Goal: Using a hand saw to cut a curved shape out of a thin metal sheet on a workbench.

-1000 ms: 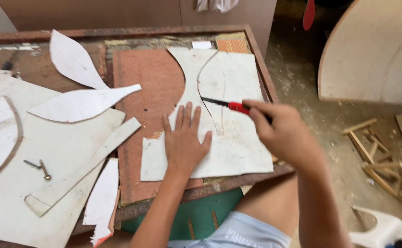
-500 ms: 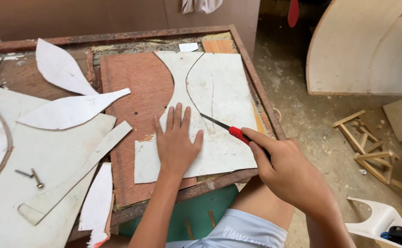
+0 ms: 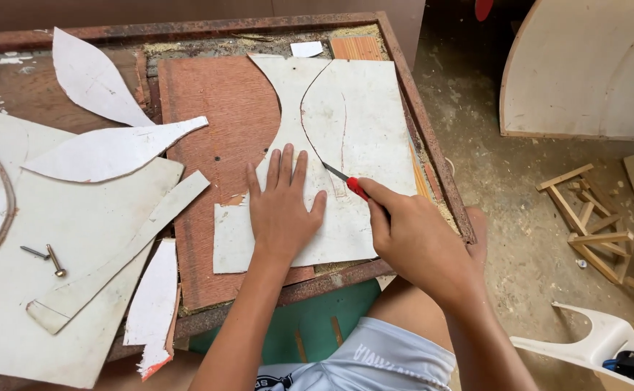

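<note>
Around the work, the tabletop [image 3: 433, 156] carries pale offcuts: a leaf-shaped piece [image 3: 92, 76] at the back left, a pointed curved piece [image 3: 110, 152] just in front of it, and a long strip [image 3: 125, 250] lying across a big pale sheet [image 3: 56, 217], where two screws [image 3: 45, 257] rest. A brown hardboard panel [image 3: 219, 127] lies under the white sheet [image 3: 353, 116] that is being cut. On the dusty floor to the right are a small wooden frame [image 3: 592, 217], a large curved pale panel [image 3: 585, 69] and a white moulded part [image 3: 596, 337].

The left hand [image 3: 282, 206] lies flat, fingers spread, pressing the white sheet down. The right hand [image 3: 418, 242] has its grip closed round a red-handled utility knife [image 3: 347, 181]; the blade tip meets the dark curved cut line just beside the left thumb.

Most of the knife handle is hidden inside the fist, and the sheet's near edge is covered by both hands. The white moulded part is cut off at the frame's corner.

Compared with half a second ago, the knife has travelled further down the curve toward the person, while the left hand has kept its place.
</note>
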